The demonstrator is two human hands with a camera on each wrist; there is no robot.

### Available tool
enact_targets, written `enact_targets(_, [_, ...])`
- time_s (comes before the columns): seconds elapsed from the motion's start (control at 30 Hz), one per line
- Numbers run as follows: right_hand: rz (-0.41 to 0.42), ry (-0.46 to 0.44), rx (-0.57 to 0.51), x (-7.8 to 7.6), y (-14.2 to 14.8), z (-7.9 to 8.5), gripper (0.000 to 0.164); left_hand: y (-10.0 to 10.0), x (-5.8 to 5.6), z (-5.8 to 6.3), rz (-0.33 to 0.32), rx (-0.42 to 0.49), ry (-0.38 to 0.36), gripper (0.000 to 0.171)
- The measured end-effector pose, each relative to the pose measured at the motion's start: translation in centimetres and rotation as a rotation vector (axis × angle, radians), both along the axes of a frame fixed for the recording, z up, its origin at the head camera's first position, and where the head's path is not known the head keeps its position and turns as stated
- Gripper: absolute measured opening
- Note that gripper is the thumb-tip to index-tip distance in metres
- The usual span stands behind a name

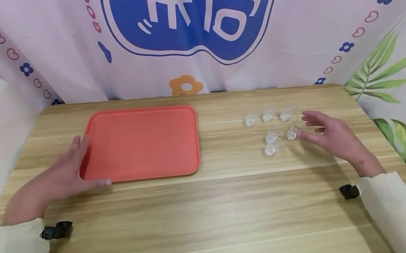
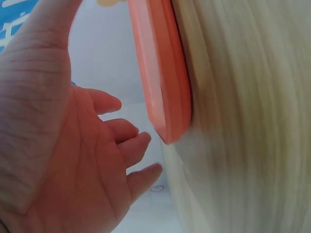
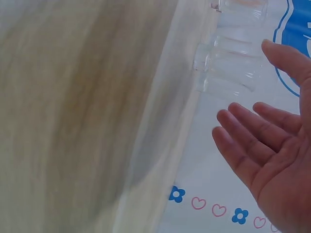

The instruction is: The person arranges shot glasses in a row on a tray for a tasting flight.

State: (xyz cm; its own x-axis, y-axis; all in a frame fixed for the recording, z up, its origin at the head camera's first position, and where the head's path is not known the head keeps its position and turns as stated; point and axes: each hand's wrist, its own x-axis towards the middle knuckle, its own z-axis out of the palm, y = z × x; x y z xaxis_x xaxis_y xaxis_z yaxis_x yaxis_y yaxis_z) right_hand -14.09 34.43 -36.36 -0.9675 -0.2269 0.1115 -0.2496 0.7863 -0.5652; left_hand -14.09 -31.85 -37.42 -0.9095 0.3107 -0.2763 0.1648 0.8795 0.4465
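Note:
A red rectangular tray point(image 1: 142, 144) lies flat at the left of the wooden table. Over its left edge my left hand point(image 1: 62, 173) is spread, thumb along the near-left corner and fingers by the far side. In the left wrist view the palm faces the tray's rim point(image 2: 167, 82) with its fingers relaxed. Several small clear cups stand in a cluster at the right, among them a front cup point(image 1: 270, 148) and a right cup point(image 1: 292, 132). My right hand point(image 1: 332, 135) is beside the right cup, thumb overlapping it. The right wrist view shows loose, spread fingers point(image 3: 262, 141) holding nothing.
The wooden table point(image 1: 208, 217) ends at a printed cloth point(image 1: 70, 54) hung behind it. A leaf-patterned cloth point(image 1: 399, 71) borders the right side. Three more cups point(image 1: 269, 113) form a back row near the table's far edge.

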Motion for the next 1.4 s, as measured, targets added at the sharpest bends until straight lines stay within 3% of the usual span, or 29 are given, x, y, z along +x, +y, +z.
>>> enact_targets(0.2, [0.012,-0.041,-0.006,-0.3,0.2,-0.6,0.069,-0.4,-0.1,-0.3,0.009,0.13,-0.056,0.139])
enact_targets(0.57, [0.032,-0.029,0.047,-0.3,0.1,-1.2,0.057,-1.1,-0.3,-0.8,-0.026,0.254,-0.027,0.14])
enact_targets(0.73, [0.039,-0.028,0.053,-0.4,0.2,-1.3,0.053,-1.1,-0.4,-0.6,-0.007,0.209,-0.088,0.144])
enact_targets(0.97, [0.038,-0.058,0.059,-0.7,0.2,-1.2,0.051,-1.5,-0.5,-0.3,-0.031,0.276,-0.096,0.129])
enact_targets(1.4, [0.042,-0.04,0.022,-0.8,0.0,-1.4,0.041,-1.9,-0.6,0.4,0.013,0.095,-0.107,0.128])
